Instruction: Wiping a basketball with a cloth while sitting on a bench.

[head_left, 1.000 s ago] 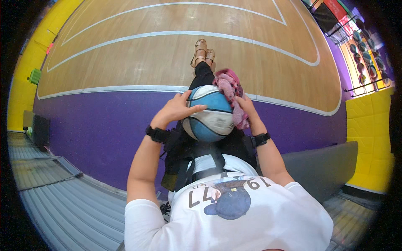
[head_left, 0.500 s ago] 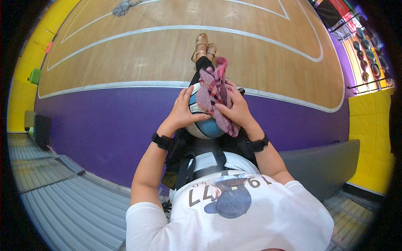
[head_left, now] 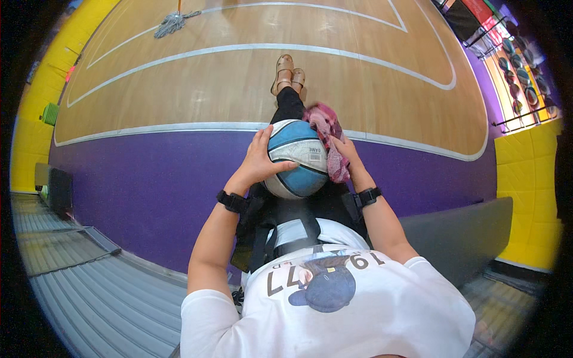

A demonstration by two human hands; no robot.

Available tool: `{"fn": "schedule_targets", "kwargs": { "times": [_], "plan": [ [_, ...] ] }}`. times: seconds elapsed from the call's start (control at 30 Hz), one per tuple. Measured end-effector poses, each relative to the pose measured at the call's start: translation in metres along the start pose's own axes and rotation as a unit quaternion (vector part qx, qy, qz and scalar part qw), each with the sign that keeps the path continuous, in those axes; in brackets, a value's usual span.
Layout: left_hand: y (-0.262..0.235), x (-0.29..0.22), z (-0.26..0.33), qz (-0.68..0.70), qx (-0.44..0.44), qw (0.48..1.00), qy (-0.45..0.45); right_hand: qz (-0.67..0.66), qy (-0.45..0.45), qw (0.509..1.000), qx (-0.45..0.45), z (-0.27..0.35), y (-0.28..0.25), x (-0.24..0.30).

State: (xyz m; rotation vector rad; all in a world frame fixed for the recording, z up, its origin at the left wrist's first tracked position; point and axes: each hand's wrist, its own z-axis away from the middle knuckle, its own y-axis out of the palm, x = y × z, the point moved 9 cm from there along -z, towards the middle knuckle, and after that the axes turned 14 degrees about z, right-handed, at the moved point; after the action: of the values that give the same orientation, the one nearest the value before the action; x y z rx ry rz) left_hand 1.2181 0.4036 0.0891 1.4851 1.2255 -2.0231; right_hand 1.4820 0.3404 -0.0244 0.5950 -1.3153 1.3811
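A blue and white basketball (head_left: 296, 156) rests on my lap, over my black trousers. My left hand (head_left: 262, 158) grips its left side, fingers spread over the upper curve and thumb lying across the front. Against the ball's right side, my right hand (head_left: 346, 154) holds a bunched pink and dark checked cloth (head_left: 329, 134). The cloth hangs down along the ball, and its folds hide some of the right fingers. Each wrist wears a black strap.
My legs stretch forward to tan shoes (head_left: 284, 73) on the wooden court (head_left: 197, 89). A grey mop head (head_left: 173, 24) lies far left. Grey ribbed bleachers (head_left: 113, 292) are at lower left, a dark padded bench (head_left: 459, 232) at right. A rack of balls (head_left: 525, 77) stands far right.
My right hand and the cloth have shifted from the ball's top to its right side, uncovering the blue and white panels. My left hand stays on the ball.
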Motion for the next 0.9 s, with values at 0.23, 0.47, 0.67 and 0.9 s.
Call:
{"fn": "schedule_targets", "kwargs": {
  "times": [0.23, 0.47, 0.67, 0.9],
  "plan": [
    [-0.017, 0.013, 0.012, 0.026, -0.023, 0.999, 0.009, 0.233, -0.301, 0.913, -0.146, 0.084, 0.015, 0.131],
    [-0.024, 0.045, -0.008, 0.143, -0.03, 0.988, -0.049, -0.257, 0.108, 0.955, 0.101, -0.005, 0.047, -0.017],
    [-0.011, 0.057, 0.024, 0.441, -0.006, 0.896, -0.046, -0.255, -0.004, 0.967, 0.024, 0.04, 0.007, 0.058],
    [0.037, 0.071, 0.015, 0.567, 0.037, 0.804, -0.177, 0.068, -0.149, 0.986, -0.028, 0.061, -0.038, 0.134]
  ]
}}
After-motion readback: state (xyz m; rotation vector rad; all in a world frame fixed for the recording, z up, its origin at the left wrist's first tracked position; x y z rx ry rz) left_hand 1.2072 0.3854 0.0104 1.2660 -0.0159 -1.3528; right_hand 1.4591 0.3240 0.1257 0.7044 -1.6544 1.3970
